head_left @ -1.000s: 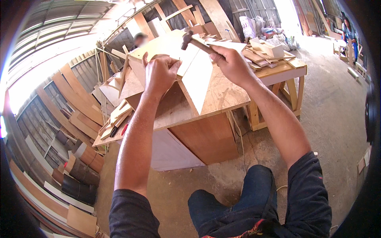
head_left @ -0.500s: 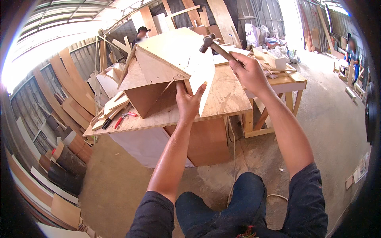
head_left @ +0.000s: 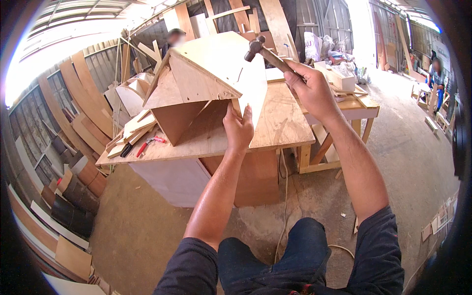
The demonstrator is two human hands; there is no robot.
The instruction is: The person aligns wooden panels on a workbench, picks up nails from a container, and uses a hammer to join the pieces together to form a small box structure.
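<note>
1. The left hand [head_left: 238,129] has moved from the house's roof to grip the lower front edge of the plywood house [head_left: 196,93] on the table [head_left: 275,132].
2. The right hand [head_left: 309,88], clenched on the hammer [head_left: 263,49], has risen above the roof, likely poised to strike.

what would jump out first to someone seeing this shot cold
The plywood house-shaped box tipped up on the worktable at centre, with the left hand gripping its lower right edge. Just above it to the right, the right hand holds a hammer raised over the slanted roof panel. Red-handled pliers lie on the table's left end, near wood offcuts.
</note>
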